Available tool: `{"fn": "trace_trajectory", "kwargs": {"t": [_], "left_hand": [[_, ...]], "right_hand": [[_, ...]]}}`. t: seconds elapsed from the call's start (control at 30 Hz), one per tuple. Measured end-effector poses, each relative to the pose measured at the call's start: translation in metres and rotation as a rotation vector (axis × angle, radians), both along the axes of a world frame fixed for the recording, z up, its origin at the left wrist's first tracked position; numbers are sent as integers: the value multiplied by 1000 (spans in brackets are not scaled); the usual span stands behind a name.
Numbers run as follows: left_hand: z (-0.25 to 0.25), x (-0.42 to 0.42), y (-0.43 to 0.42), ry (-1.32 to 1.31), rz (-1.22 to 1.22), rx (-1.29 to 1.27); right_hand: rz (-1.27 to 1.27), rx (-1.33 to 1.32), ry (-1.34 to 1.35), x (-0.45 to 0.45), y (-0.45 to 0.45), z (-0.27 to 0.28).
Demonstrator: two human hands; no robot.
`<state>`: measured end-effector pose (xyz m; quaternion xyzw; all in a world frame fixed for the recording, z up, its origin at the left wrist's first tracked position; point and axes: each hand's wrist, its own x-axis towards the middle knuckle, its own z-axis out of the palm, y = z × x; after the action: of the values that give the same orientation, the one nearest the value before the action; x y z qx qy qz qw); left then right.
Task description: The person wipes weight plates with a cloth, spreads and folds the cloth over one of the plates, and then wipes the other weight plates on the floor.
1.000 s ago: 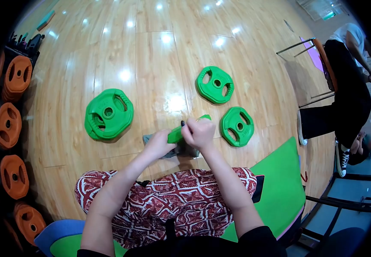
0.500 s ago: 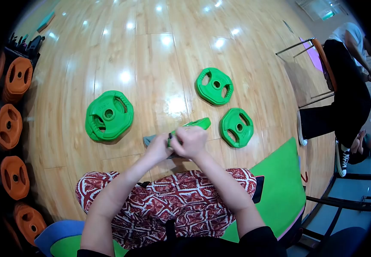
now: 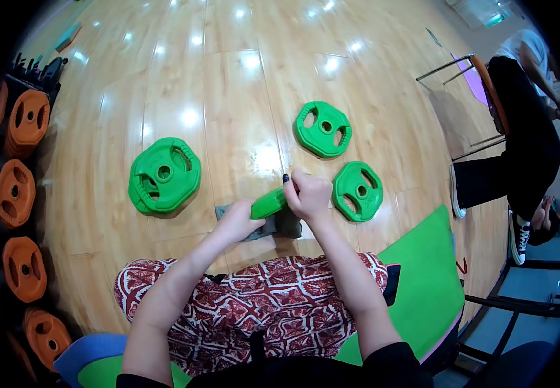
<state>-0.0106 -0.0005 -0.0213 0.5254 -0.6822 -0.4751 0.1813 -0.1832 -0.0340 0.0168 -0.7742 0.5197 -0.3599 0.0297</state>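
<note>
A green weight plate (image 3: 269,204) is held up nearly edge-on above the floor in front of my lap. My left hand (image 3: 240,220) is closed round its left end. My right hand (image 3: 309,196) is curled closed at the plate's other end, with a small dark tip (image 3: 285,178) poking out above the fingers; the rest of that object is hidden. Below the plate, a crumpled grey cloth (image 3: 287,224) lies on the floor. To the right are two green plates (image 3: 322,143) (image 3: 357,205), lying flat. More green plates, seemingly stacked (image 3: 163,187), are at the left.
Orange weight plates (image 3: 24,268) stand in a rack along the left. A green mat (image 3: 416,271) is beside my right leg, with a dark phone-like object (image 3: 391,284) by my knee. At the right, a person in black trousers (image 3: 526,136) is by an orange chair (image 3: 489,94).
My right hand has moved right and slightly up along the plate, away from my left hand. More of the plate and of the grey cloth now shows.
</note>
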Motion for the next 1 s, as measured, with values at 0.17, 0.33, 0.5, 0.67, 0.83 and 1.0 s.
{"fn": "trace_trajectory", "kwargs": {"t": [0.17, 0.33, 0.5, 0.67, 0.83, 1.0], "left_hand": [[2, -4, 5, 11, 62, -56], [-12, -3, 5, -26, 54, -37], [-10, -5, 5, -6, 87, -17], [-25, -2, 2, 149, 11, -53], [-26, 5, -1, 161, -90, -63], [-30, 5, 0, 260, -87, -19]], "right_hand": [[-9, 36, 12, 2, 7, 1], [97, 37, -32, 23, 22, 0], [117, 112, -62, 25, 25, 3], [218, 48, -52, 31, 29, 4], [285, 62, -31, 37, 38, 6], [310, 85, -86, 40, 37, 5]]}}
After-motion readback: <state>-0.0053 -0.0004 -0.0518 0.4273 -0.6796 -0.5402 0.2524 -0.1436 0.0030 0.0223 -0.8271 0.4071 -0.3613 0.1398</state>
